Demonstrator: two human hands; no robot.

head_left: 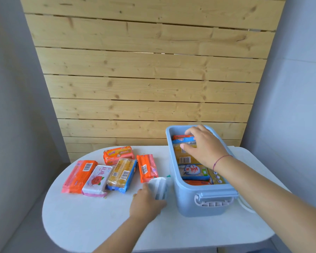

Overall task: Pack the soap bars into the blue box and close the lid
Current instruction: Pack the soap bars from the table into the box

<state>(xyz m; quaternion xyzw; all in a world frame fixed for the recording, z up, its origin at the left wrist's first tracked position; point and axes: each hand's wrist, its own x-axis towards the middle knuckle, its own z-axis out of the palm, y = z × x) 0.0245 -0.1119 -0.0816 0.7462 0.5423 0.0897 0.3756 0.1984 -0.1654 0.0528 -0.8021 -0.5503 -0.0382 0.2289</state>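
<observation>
**Soap bars half packed, box open**

A blue box (199,196) stands lidless on the right side of a white table (98,225), with a pale handle on its near wall. Several wrapped soap bars lie inside it; the yellow ones show barcodes, and one blue-and-white wrapper carries red Chinese characters too small to read.

The right hand (204,145) reaches into the far half of the box, fingers curled down onto a yellow bar (182,157). Whether it grips the bar or only presses on it cannot be told.

The left hand (146,203) rests on the table just left of the box, closed around a white packet (159,188) whose printing is blurred.

5 more bars lie in a loose cluster left of the box:
- an orange bar (78,175) with a barcode, farthest left
- a white bar (97,179) with a red rose and pink Chinese writing
- a yellow bar in a blue-edged wrapper (122,175), with a barcode and a QR code
- an orange bar (118,154) behind them, its label unreadable
- an orange bar (147,168) with a barcode, nearest the box

Pale wooden planks (144,70) rise behind the table.
</observation>
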